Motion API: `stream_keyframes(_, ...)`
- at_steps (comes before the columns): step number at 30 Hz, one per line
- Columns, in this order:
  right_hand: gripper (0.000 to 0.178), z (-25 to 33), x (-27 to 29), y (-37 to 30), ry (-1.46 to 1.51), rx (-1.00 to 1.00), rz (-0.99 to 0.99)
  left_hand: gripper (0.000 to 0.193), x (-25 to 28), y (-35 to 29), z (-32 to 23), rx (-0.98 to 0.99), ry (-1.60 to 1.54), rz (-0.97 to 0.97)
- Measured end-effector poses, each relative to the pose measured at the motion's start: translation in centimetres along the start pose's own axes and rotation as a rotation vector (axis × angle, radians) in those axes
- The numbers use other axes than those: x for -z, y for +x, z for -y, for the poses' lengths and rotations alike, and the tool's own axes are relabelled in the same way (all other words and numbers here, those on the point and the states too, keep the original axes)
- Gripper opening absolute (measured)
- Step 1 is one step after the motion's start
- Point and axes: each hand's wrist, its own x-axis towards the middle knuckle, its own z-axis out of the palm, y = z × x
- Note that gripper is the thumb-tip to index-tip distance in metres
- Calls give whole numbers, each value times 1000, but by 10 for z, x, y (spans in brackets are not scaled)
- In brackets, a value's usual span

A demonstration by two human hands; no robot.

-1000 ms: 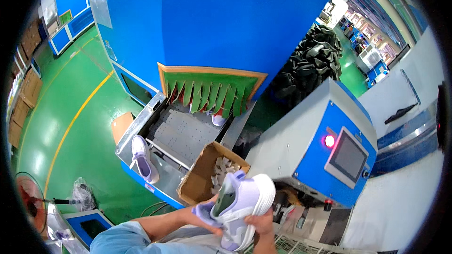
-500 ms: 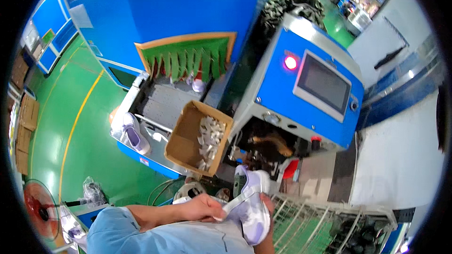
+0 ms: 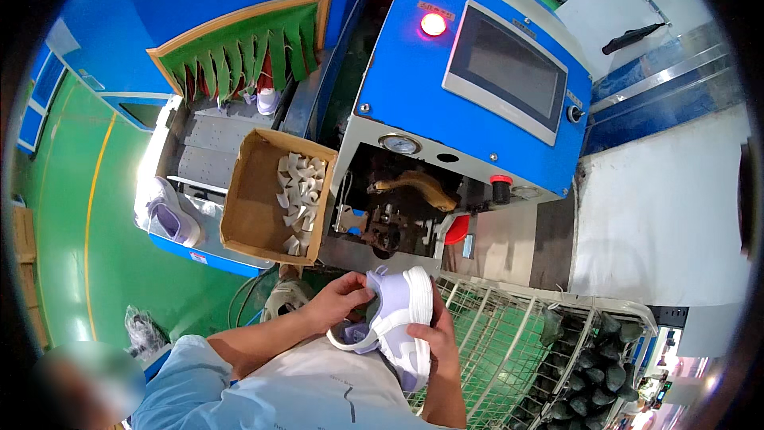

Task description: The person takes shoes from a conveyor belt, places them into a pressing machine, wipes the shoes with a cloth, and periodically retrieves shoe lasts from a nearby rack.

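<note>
A lavender and white sneaker (image 3: 390,322) is held in front of my body, tilted with its thick white sole toward the right. My left hand (image 3: 341,302) grips the edge of the shoe's opening, thumb and fingers closed on the upper. On the other side, my right hand (image 3: 436,336) wraps round the sole, its thumb lying over the side. Part of the shoe's inside is shadowed. Just beyond my hands stands a cardboard box (image 3: 253,223) with several curled white pieces (image 3: 301,191) in it.
A blue machine (image 3: 398,56) with a screen and lit red lamp stands ahead. Left of it, a conveyor (image 3: 215,147) runs under green strip curtains (image 3: 239,64); another sneaker (image 3: 173,215) rests at its near end. A wire cart (image 3: 493,342) at right holds several dark shoe lasts (image 3: 593,378).
My left hand has gone from a white strip across the shoe to the opening's edge. The sneaker has turned in my hands. The view has shifted, bringing the machine nearer.
</note>
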Motion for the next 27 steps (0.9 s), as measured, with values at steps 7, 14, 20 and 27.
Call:
stream_keyframes(7,96,3,-22,26,5,18,2,34,23,3,-10,-265,416,-136)
stream_keyframes(14,85,36,-16,74,-104,106,-332,26,32,-12,-18,-311,187,192)
stream_keyframes(20,93,38,-5,111,-683,241,-466,24,17,58,4,-251,-51,125)
stream_keyframes(27,95,37,-47,151,-1431,-80,-484,15,42,101,26,-35,-312,-57)
